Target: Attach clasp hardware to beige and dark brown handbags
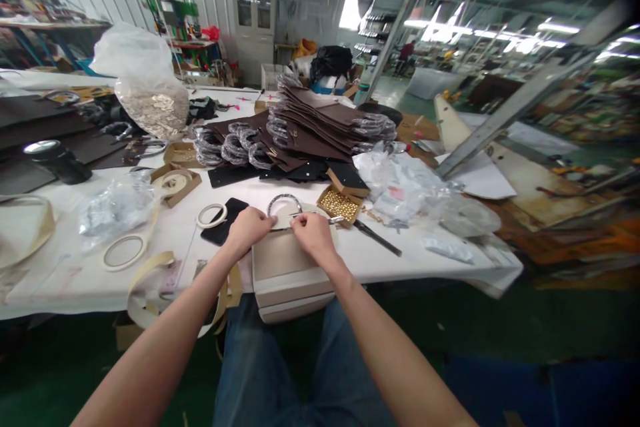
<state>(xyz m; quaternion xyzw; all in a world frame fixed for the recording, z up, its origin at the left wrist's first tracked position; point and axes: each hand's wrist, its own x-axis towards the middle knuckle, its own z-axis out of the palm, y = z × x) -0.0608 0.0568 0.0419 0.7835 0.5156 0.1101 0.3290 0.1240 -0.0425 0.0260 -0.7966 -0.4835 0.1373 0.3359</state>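
Observation:
A beige handbag (290,267) hangs over the table's front edge above my lap, with a dark ring-shaped handle (284,199) wrapped in clear film behind my hands. My left hand (253,225) is closed, thumb and fingers pinching the bag's pale upper edge. Just to its right, my right hand (313,232) is closed in a pinch at the same edge; what lies between its fingertips is too small to make out. A shiny metal piece (336,219) shows beside its knuckles. Close by stands an open carton of gold-coloured studs (339,203).
Left of my hands lie a tape roll (211,215) on a black phone (225,230) and another tape roll (124,251). Brown bag pieces (310,123) are piled ahead. A black-handled tool (377,237) and plastic bags (400,187) lie right; a black flask (57,161) stands left.

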